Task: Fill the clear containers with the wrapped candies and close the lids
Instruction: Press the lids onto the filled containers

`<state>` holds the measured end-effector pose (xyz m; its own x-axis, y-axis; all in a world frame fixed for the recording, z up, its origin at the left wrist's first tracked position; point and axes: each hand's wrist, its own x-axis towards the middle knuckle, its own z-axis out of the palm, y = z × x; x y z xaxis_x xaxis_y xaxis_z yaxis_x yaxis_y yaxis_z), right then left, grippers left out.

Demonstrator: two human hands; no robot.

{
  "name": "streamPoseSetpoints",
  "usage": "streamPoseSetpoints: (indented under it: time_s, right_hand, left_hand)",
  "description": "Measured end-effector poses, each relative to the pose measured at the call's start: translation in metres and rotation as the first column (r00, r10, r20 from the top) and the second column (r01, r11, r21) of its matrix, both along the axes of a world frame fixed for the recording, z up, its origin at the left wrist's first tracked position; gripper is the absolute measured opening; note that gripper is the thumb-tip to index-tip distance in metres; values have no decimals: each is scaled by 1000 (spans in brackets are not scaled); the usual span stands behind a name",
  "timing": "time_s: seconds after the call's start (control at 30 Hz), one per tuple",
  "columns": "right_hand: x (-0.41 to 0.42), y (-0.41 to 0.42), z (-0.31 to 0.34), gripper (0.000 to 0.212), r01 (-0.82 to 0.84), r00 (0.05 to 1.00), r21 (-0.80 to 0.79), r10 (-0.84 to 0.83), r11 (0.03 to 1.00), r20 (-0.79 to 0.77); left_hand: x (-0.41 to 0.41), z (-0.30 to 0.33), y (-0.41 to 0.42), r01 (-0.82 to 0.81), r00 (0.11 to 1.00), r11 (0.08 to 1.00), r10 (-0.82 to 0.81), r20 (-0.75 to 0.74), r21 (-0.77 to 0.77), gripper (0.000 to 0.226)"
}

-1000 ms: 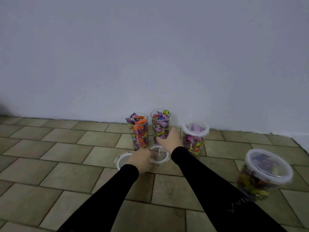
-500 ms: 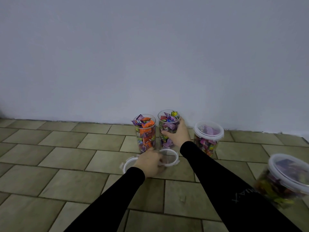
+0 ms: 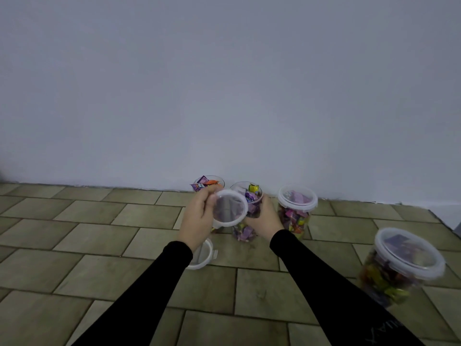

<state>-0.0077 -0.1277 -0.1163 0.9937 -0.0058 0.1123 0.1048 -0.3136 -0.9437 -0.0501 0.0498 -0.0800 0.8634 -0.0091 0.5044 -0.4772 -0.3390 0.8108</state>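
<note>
Near the far wall, the left hand [image 3: 197, 221] holds a clear lid [image 3: 230, 208] in its curled fingers, lifted beside the open jar [image 3: 245, 213] of candies. The right hand [image 3: 262, 218] wraps around that jar. Another lid [image 3: 203, 254] lies on the floor [image 3: 99, 245]. Two closed jars [image 3: 296, 211] stand to the right.

— Underfoot? 
— Floor [image 3: 104, 236] of olive-beige rectangular tiles, laid staggered like brickwork, dark grout lines between. 
— And behind? 
— Plain pale grey-white wall [image 3: 224, 83], meeting the floor's far edge, turning a corner at far right.
</note>
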Motion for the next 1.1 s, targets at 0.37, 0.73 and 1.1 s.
streamPoseSetpoints:
  time_s: [0.37,0.73,1.1]
  right_hand:
    - [-44,-12,-1,83,-171,985,-13,171,985,-9]
    - [-67,-20,8,82,-158,987,-12,158,987,-27]
    - [-72,-24,11,73,-150,987,-46,146,988,-72]
  left_hand:
    - [3,37,-50,-35,959,999,42,-280,28,23]
    - [-3,29,-59,-160,895,977,203,-396,138,31]
    - [0,35,-57,-89,859,979,169,-483,186,25]
